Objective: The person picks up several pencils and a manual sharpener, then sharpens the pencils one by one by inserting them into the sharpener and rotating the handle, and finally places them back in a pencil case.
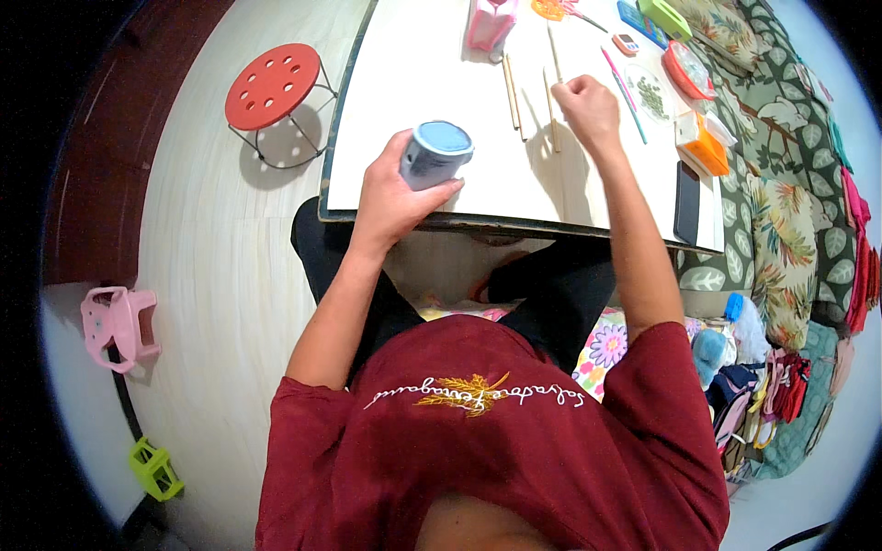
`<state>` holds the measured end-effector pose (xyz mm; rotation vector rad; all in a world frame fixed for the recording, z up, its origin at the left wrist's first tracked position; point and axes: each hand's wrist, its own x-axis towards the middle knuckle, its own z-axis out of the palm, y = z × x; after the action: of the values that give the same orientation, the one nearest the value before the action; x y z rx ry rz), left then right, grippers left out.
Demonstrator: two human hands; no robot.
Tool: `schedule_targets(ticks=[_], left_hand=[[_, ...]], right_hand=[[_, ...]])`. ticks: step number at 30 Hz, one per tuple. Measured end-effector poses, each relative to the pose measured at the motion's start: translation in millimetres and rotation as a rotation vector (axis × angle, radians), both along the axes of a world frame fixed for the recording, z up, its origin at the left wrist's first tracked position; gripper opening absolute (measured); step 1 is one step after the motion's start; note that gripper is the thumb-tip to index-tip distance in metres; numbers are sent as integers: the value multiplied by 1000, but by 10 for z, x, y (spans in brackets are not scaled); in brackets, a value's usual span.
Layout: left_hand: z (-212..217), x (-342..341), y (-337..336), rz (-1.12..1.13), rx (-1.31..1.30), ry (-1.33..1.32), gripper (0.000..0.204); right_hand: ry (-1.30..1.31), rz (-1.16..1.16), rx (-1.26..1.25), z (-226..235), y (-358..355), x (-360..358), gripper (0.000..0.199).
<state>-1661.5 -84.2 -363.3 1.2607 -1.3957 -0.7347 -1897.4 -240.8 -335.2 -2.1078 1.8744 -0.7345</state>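
My left hand [390, 197] is wrapped round a grey-blue cylindrical container [432, 165] with a paler blue round top, held tilted over the table's near edge. Over the white tabletop, my right hand [588, 108] is closed on a thin wooden stick [555, 55] that points away from me. Another thin stick [553, 124] lies just left of that hand. Farther left, two more sticks [512, 92] rest close together. A pink and a teal pen-like stick [627, 92] lie to the right of my right hand.
At the table's far side is a pink case [491, 23]. Along its right lie a clear dish of green bits [649, 95], a red-rimmed bowl [689, 69], an orange tissue box [703, 142] and a black phone [687, 202]. A red stool [273, 87] stands left; a leaf-patterned sofa [781, 119] right.
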Motion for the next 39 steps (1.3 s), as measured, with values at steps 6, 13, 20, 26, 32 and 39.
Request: schedule_targets(ticks=[6, 13, 20, 26, 32, 39], left_hand=[[233, -113, 116, -98, -50, -222, 51], [448, -272, 272, -239, -7, -320, 60], [447, -303, 362, -208, -25, -459, 60], [533, -321, 420, -259, 21, -519, 59], [513, -314, 427, -247, -57, -638, 46], [284, -264, 430, -284, -109, -588, 38]], right_hand=[[-461, 631, 269, 950, 729, 20, 18], [-198, 897, -102, 1342, 1223, -21, 14], [-196, 808, -8, 1691, 1425, -119, 12], [27, 869, -7, 1781, 1481, 90, 13], [106, 987, 298, 2074, 1492, 493, 18], [450, 1232, 333, 2123, 1527, 962, 32]])
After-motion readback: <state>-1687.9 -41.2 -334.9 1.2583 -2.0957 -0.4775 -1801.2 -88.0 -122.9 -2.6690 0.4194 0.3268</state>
